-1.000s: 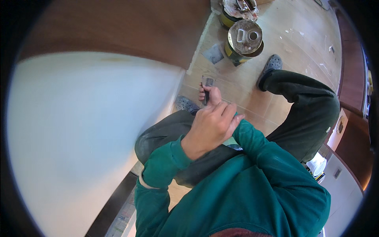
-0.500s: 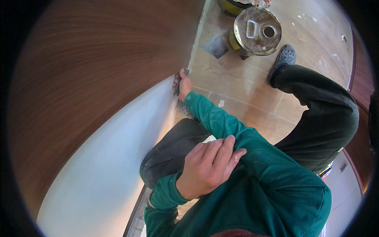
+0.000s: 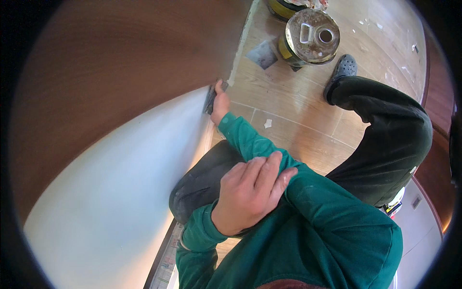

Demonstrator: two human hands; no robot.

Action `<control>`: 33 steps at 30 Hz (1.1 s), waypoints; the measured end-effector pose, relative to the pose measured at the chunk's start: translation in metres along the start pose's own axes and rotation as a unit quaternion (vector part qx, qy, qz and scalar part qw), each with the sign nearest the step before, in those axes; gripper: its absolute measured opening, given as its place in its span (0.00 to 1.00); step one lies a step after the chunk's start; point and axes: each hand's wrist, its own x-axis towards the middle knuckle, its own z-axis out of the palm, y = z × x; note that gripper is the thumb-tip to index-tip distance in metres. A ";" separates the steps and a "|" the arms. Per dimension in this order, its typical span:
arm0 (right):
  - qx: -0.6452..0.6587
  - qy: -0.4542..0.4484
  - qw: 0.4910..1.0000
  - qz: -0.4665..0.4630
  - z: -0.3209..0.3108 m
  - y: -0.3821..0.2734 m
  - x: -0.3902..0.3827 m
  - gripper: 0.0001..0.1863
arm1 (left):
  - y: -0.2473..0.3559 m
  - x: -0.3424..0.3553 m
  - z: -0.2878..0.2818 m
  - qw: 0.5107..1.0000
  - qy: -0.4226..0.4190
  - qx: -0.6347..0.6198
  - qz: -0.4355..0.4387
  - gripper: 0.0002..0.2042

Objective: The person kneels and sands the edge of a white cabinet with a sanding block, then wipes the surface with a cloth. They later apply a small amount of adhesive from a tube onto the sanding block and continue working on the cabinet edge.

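Note:
My right hand (image 3: 220,103) reaches out to the far left, low down where the wall meets the floor. Its fingers are closed on a flat dark grey block (image 3: 210,100), pressed against the white panel (image 3: 125,178) just under the brown wood-look panel (image 3: 125,58). The palm hides much of the block, so its exact kind cannot be made out. Over my green right sleeve (image 3: 308,192) is my left hand (image 3: 248,192), back upward. Its fingers are loosely bent, with the thumb apart from the index finger, and nothing shows in it.
A round metal can (image 3: 312,38) with a dirty lid stands ahead, a second can (image 3: 281,9) behind it. A grey square sheet (image 3: 263,55) lies beside them on the tiled floor (image 3: 308,125), with white scraps scattered about. My knees are bent, one close to the wall.
My right hand has shifted slightly left with the block, which now lies flatter against the panel. My left hand has moved a little down and left, its fingers still bent.

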 end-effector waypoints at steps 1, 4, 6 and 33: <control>0.047 -0.008 0.998 0.036 0.000 -0.001 0.006 0.34 | -0.001 -0.001 0.001 1.000 0.010 0.001 0.001 0.19; 0.074 0.002 0.996 0.046 0.003 0.002 0.015 0.31 | 0.000 -0.005 0.000 0.999 0.000 -0.008 -0.031 0.18; 0.032 0.014 0.999 0.034 0.001 0.005 0.016 0.30 | -0.001 -0.004 0.001 0.999 -0.001 -0.004 -0.034 0.17; -0.305 0.008 0.948 -0.093 -0.077 -0.058 0.007 0.33 | -0.004 -0.006 0.004 0.997 -0.020 -0.019 -0.069 0.17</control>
